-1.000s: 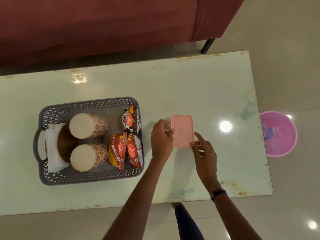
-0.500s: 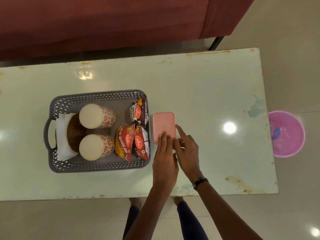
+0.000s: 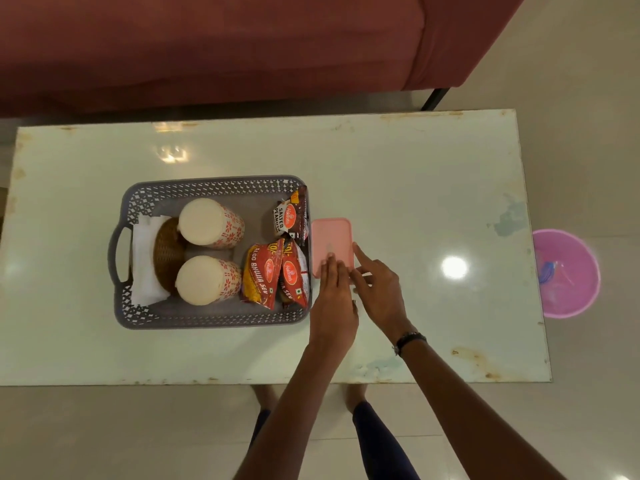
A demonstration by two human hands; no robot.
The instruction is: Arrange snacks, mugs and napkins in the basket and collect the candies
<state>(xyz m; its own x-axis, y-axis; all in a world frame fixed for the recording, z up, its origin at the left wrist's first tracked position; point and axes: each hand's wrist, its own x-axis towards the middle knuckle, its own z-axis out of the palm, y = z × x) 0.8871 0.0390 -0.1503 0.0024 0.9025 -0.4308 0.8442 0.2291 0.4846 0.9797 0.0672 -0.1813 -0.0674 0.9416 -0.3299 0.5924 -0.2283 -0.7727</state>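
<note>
A grey basket [image 3: 214, 184] stands on the table and holds two white mugs with red flowers [image 3: 210, 221] [image 3: 207, 279], white napkins [image 3: 142, 261], a brown wicker piece [image 3: 166, 254] and red snack packets [image 3: 263, 271] [image 3: 290, 216]. A closed pink box [image 3: 330, 237] lies against the basket's right wall. My left hand [image 3: 334, 303] lies flat with its fingertips on the box's near edge. My right hand [image 3: 379, 289] is beside it, index finger touching the box's right edge. No candies are visible.
The glossy white table [image 3: 415, 188] has worn edges and stains at the right. A red sofa [image 3: 207, 46] stands behind it. A pink bucket [image 3: 568, 275] sits on the floor to the right. My legs show below the table's near edge.
The pink box has slid left until it rests against the basket. Both hands moved left with it and now sit close together at its near end.
</note>
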